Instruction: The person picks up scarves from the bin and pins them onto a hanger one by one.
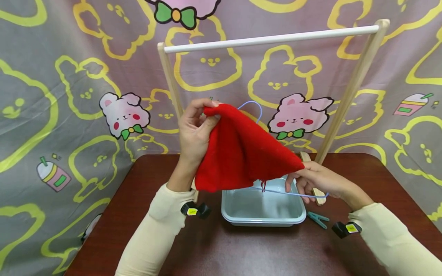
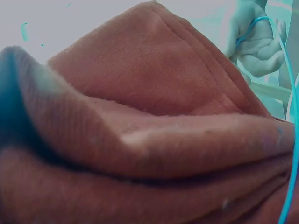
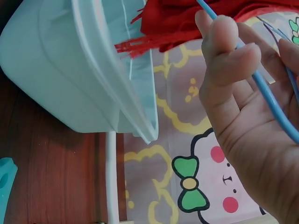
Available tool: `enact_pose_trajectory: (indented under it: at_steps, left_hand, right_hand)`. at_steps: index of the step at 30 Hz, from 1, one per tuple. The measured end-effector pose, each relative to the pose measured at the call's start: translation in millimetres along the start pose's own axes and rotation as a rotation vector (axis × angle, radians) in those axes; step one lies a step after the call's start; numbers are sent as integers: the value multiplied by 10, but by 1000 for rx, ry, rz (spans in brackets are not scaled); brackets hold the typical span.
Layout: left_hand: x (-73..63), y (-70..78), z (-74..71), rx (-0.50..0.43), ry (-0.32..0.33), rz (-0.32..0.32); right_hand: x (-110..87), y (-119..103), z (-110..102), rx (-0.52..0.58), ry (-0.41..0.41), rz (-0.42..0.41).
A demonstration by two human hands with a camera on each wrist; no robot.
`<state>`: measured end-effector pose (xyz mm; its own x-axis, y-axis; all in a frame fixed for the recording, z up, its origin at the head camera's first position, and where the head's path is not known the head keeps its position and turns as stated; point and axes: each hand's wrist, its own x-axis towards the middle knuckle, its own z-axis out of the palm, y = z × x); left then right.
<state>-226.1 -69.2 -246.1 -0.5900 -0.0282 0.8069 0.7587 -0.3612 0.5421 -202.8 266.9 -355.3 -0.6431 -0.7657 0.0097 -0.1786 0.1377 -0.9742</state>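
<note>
In the head view a red fringed scarf [image 1: 238,149] hangs in folds over a blue wire hanger [image 1: 261,111]. My left hand [image 1: 195,132] pinches the scarf's upper left corner between thumb and fingers. On the other side my right hand [image 1: 319,178] touches the scarf's right corner. The hanger's lower wire passes through that hand's curled fingers, as the right wrist view shows at the hanger [image 3: 273,105]. Close folds of the scarf [image 2: 140,74] fill most of the left wrist view. Much of the hanger is hidden behind the cloth.
Below the scarf a pale blue basin [image 1: 262,221] stands on the dark brown table [image 1: 214,249]. A teal clothespin [image 1: 318,219] lies right of it. Behind rises a wooden rack with a white bar [image 1: 269,40], before a patterned curtain [image 1: 207,76].
</note>
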Motion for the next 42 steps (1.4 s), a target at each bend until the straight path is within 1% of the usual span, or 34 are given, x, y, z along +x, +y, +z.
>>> enact_pose_trajectory:
  at_steps: [6,13,18,23,26,29,31,34,36,39,42]
  left_hand:
    - [-32,8,-30,13,5,-53]
    - [-83,2,-112,31,42,-146]
    - [-79,9,-125,29,51,-169]
    - [-77,-8,-134,52,60,-197]
    - [-72,-24,-150,67,91,-240]
    - [-67,-42,-176,79,126,-301]
    - [-68,-56,-189,96,140,-347]
    - [-74,-82,-195,111,151,-398]
    - [-84,-94,-185,109,148,-421]
    - [-91,-93,-140,93,119,-424]
    - [-86,-74,-79,91,50,-394]
  right_hand:
    - [-17,-2,-2,-93,73,0]
    - [-5,-37,31,-169,155,54]
    - [3,-51,48,-221,175,78]
    - [-11,-106,57,-229,188,46]
    - [-20,-152,61,-225,201,38]
    - [-28,-190,64,-209,217,20]
    - [-37,-210,65,-205,221,-3]
    - [-48,-234,68,-202,225,-29]
    - [-55,-245,73,-200,222,-37]
    - [-61,-245,89,-170,213,-39]
    - [-63,-233,105,-142,193,-50]
